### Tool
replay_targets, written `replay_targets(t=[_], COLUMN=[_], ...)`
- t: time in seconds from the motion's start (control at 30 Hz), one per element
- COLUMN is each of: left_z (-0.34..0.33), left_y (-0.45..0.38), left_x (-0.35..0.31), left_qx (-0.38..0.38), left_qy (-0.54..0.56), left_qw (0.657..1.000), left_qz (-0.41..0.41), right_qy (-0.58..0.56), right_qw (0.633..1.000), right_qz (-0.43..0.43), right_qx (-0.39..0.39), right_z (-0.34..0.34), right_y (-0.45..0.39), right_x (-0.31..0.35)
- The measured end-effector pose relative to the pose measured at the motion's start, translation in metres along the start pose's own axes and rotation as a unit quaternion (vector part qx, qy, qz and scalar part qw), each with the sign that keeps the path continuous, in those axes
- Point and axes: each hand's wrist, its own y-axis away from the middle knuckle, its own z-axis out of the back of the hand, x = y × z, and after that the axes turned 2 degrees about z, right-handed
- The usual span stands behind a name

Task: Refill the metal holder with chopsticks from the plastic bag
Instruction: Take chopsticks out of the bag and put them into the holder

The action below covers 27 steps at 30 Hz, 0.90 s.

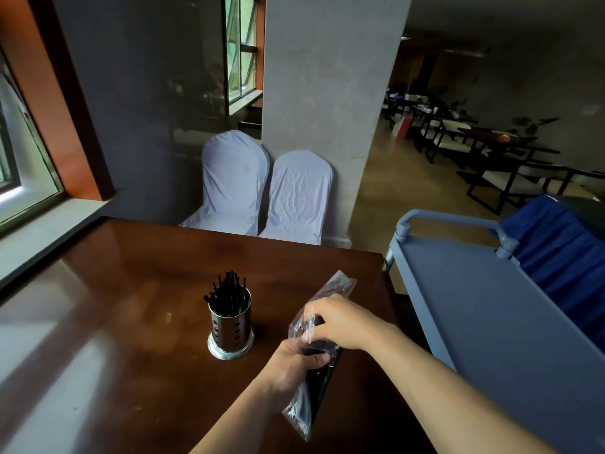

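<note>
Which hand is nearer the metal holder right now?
Left. The left hand grips the plastic bag just right of the metal holder; the right hand holds it farther right.

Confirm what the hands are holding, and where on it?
Both grip the plastic bag of chopsticks: left hand around its middle, right hand just above, toward the open end.

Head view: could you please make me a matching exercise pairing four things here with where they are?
1. holder
2. bag
3. chairs
4. cart

A. beyond the table's far edge
B. right of the table
C. held in both hands, left hand, right hand
D. upright on the table, chopsticks inside

Pairs: 1-D, 2-C, 3-A, 4-B
</note>
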Motion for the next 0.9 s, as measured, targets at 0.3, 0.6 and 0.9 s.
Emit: replay_targets(t=[0.3, 0.6, 0.9], left_z=[0.005, 0.01, 0.013], left_y=[0.0, -0.006, -0.006], left_x=[-0.002, -0.009, -0.006], left_qx=[0.022, 0.002, 0.006], left_qy=[0.0, -0.022, -0.041], left_qw=[1.0, 1.0, 0.999], left_qz=[0.007, 0.006, 0.012], right_qy=[-0.024, -0.051, -0.192], right_qw=[0.999, 0.996, 0.972], right_qz=[0.031, 0.011, 0.008], right_qx=[0.006, -0.067, -0.136], right_z=[0.01, 0.038, 0.044], right_y=[-0.003, -0.01, -0.017], right_x=[0.0, -0.009, -0.002])
